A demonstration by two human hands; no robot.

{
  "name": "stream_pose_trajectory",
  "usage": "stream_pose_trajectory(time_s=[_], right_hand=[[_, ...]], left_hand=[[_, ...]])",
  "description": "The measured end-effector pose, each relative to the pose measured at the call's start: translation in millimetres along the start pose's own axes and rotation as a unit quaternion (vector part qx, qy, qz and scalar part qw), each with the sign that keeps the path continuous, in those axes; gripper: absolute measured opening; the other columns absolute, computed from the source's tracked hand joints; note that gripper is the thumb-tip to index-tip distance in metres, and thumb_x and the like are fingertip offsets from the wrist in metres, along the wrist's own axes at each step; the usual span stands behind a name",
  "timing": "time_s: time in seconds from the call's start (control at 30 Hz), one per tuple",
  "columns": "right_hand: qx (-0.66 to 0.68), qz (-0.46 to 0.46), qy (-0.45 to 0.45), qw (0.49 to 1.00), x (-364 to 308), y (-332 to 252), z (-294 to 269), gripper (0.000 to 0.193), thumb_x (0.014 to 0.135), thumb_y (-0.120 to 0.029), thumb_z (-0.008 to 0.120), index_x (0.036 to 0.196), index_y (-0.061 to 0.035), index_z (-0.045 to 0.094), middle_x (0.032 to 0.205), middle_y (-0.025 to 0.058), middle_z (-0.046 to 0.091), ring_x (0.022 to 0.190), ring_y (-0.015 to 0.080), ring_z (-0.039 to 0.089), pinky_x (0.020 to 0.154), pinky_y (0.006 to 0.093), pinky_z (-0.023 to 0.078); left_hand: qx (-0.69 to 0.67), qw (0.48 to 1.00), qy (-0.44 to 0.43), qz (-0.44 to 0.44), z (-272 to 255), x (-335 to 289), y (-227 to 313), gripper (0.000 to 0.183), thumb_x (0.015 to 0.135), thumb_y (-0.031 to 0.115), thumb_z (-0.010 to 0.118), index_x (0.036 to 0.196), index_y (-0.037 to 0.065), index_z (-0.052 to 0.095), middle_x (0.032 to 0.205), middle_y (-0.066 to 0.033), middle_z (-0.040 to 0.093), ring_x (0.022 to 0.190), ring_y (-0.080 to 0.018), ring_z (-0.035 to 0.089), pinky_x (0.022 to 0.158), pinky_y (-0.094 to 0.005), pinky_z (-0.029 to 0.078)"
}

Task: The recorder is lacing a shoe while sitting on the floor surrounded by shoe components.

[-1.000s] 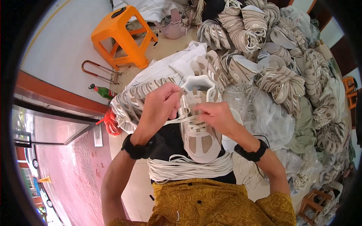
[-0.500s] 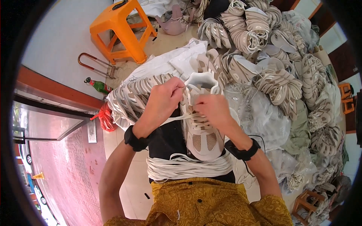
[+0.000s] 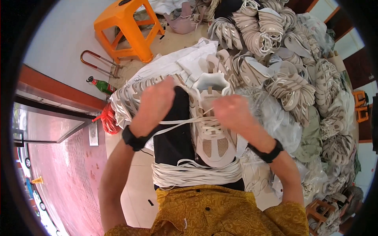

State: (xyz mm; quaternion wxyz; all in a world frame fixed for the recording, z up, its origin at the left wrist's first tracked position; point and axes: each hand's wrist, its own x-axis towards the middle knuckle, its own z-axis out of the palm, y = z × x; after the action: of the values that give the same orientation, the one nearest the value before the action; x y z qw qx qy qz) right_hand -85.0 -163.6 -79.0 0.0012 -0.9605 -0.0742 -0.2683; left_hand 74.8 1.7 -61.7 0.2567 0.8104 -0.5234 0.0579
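A beige and white sneaker (image 3: 215, 151) rests on my black-covered lap, toe toward me and collar away. Pale shoelaces (image 3: 183, 121) cross its front and stretch leftward from the eyelets, passing beneath my left wrist. My left hand (image 3: 155, 101) is raised left of the shoe, closed in a blurred fist; what its fingers hold is hidden. On the shoe's right side, my right hand (image 3: 231, 114) is also blurred, its fingers pinched on a lace strand by the eyelets. A thick bundle of white laces (image 3: 197, 173) lies across my lap, nearer me than the toe.
Stacked beige shoe uppers (image 3: 291, 90) and clear plastic bags (image 3: 275, 122) pile up on the right. More uppers (image 3: 128, 98) lie to the left. An orange stool (image 3: 124, 27), a green bottle (image 3: 103, 85) and a red bag (image 3: 109, 120) stand near the wall and doorway.
My hands have moved apart: the left one away from the shoe to the left, the right one slightly rightward. The shoe's tongue and lacing show more fully, with lace strands stretched farther left.
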Motion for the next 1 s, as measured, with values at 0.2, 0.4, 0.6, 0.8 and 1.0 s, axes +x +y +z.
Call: stream_pose_trajectory(time_s=[0.2,0.4,0.6,0.8,1.0], right_hand=[[-0.161,0.148,0.043,0.975,-109.2,189.4,-70.1,0.01,0.073,-0.013,0.051,0.066,-0.0077,0.056,0.071,0.0088,0.056,0.065,0.0284,0.055,0.056,0.037,0.042],[-0.335,0.307,-0.081,0.887,-228.9,322.0,-162.6,0.011,0.071,-0.015,0.053,0.071,-0.0043,0.054,0.073,0.0124,0.054,0.069,0.0314,0.055,0.059,0.0408,0.043],[-0.05,0.305,-0.096,0.946,-132.7,227.1,-84.3,0.025,0.064,-0.007,0.062,0.088,-0.0055,0.059,0.079,0.0121,0.058,0.074,0.0314,0.056,0.064,0.0388,0.045],[0.305,0.113,-0.083,0.942,-21.6,57.1,-40.0,0.024,0.059,-0.006,0.064,0.082,-0.0041,0.062,0.079,0.0071,0.058,0.074,0.0213,0.056,0.064,0.0279,0.045],[0.211,0.042,-0.081,0.973,-5.5,21.2,-17.0,0.02,0.056,-0.006,0.061,0.076,-0.0068,0.059,0.068,0.0047,0.053,0.068,0.0221,0.055,0.057,0.0327,0.045]], left_hand=[[0.165,0.974,0.002,-0.156,-59.5,-52.7,-148.2,0.01,0.076,0.011,0.047,0.074,0.001,0.045,0.066,-0.0199,0.051,0.065,-0.04,0.053,0.055,-0.0443,0.041],[0.291,0.907,-0.004,-0.305,-132.7,-108.8,-261.2,0.019,0.079,0.017,0.047,0.083,0.0,0.054,0.074,-0.0215,0.058,0.073,-0.0391,0.056,0.064,-0.0459,0.043],[0.296,0.954,0.038,-0.038,-77.0,-43.0,-124.7,0.023,0.077,0.016,0.05,0.096,0.003,0.053,0.093,-0.0131,0.056,0.09,-0.0302,0.052,0.074,-0.0394,0.043],[-0.043,0.975,-0.048,0.215,1.1,-20.4,57.5,0.023,0.065,0.003,0.058,0.087,0.002,0.055,0.088,-0.0089,0.054,0.081,-0.0256,0.052,0.069,-0.0325,0.044],[0.049,0.973,-0.074,0.213,27.0,-18.8,59.6,0.016,0.062,0.005,0.053,0.077,0.003,0.054,0.077,-0.0079,0.049,0.073,-0.023,0.049,0.064,-0.0302,0.043]])
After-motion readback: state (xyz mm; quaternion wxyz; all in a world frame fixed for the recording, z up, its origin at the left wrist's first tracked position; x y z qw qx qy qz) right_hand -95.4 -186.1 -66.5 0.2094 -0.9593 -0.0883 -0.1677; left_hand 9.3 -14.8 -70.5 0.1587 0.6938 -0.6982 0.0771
